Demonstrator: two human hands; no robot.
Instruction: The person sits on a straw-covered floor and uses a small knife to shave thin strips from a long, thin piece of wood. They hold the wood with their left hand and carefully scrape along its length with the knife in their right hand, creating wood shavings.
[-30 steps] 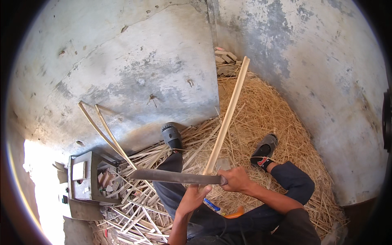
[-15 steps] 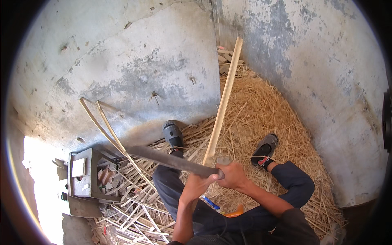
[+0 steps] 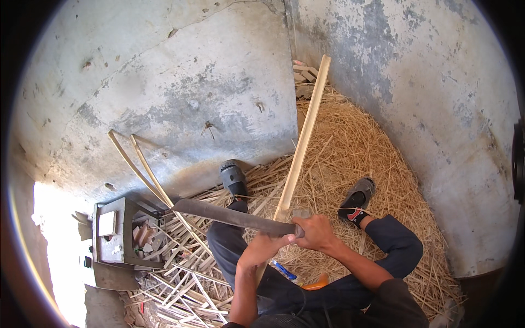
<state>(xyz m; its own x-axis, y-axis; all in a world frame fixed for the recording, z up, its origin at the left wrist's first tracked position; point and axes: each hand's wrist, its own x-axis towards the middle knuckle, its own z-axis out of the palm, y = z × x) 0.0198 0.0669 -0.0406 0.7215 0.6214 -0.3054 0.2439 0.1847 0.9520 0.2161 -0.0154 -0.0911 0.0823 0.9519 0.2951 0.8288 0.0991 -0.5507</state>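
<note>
My right hand (image 3: 316, 232) is closed around the end of a machete with a broad dark blade (image 3: 219, 213). The blade points left across my lap, its tip near the wall side. Below the blade, my left hand (image 3: 259, 250) is closed on a long pale bamboo strip (image 3: 302, 147), its thumb reaching to the blade's base beside my right hand. The strip slants up and away toward the room's corner, passes behind the blade, and its near end shows below my left hand. The machete's handle is mostly hidden by my fingers.
Two thin bent strips (image 3: 143, 164) lean on the left wall. A wooden box (image 3: 112, 240) with scraps stands at left, beside a pile of split strips (image 3: 188, 292). Shavings (image 3: 355, 142) cover the floor. A blue object (image 3: 283, 270) and an orange one (image 3: 317, 282) lie by my lap.
The bamboo strip's far end has shifted slightly right and toward me. The machete's tip has dipped a little. Both hands keep their hold.
</note>
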